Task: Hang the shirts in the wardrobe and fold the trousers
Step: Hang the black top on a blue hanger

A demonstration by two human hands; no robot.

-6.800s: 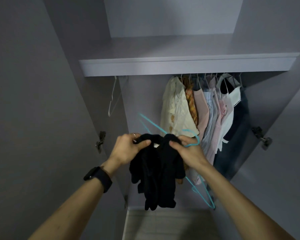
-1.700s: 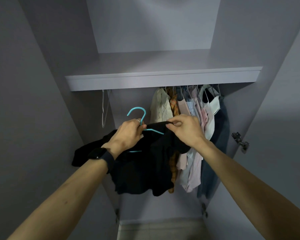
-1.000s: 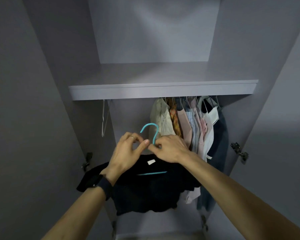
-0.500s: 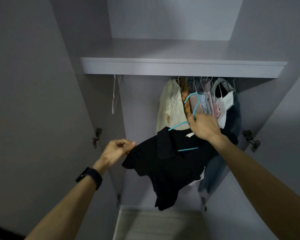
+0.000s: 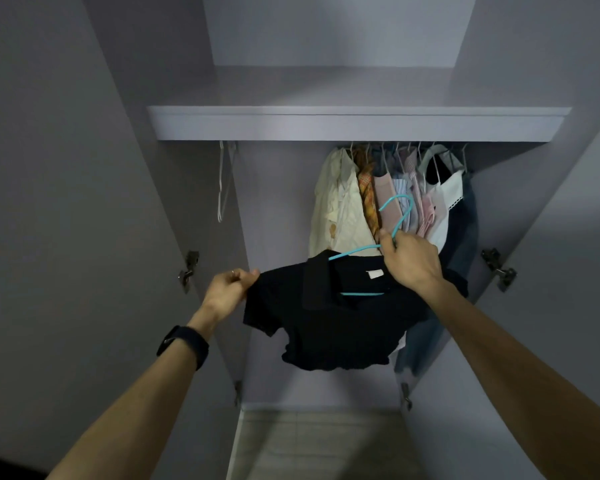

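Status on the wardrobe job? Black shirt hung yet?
Done: a row of shirts hangs under the shelf, and the black shirt is on the teal hanger. In hand: the right hand grips the hanger's neck, hook well below the shelf, not hooked; the left hand pinches a sleeve. Left: hook it up. No trousers in view, so folding can't be judged.

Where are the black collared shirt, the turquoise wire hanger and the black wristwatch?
black collared shirt [image 5: 343, 327], head view, front panel
turquoise wire hanger [image 5: 361, 294], head view, bottom bar
black wristwatch [image 5: 184, 344], head view, strap
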